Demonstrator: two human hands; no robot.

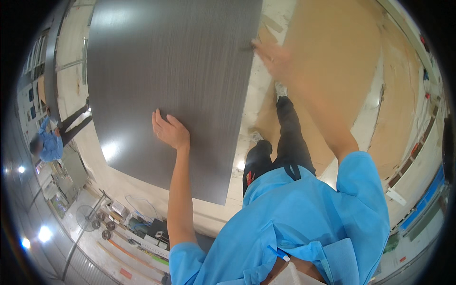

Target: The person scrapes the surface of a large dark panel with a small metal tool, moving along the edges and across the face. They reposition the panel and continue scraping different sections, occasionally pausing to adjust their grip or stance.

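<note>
A large dark grey panel (199, 95) with a fine streaked grain and a glossy surface fills the middle and left of the head view. My left hand (172, 132) rests on it with the palm down and the fingers stretched out. Close to the panel's right edge is my right hand (273, 58), blurred by motion. A dark smudge shows on the panel by its fingertips, perhaps a shadow or reflection. Whether those fingers hold anything, I cannot make out.
Brown cardboard sheets (332, 80) lie to my right. My shoes (281, 90) stand on the pale floor between them and the panel. Another person in blue (50, 140) is at the far left. A standing fan (87, 217) and a tool-covered bench (156, 232) are at the lower left.
</note>
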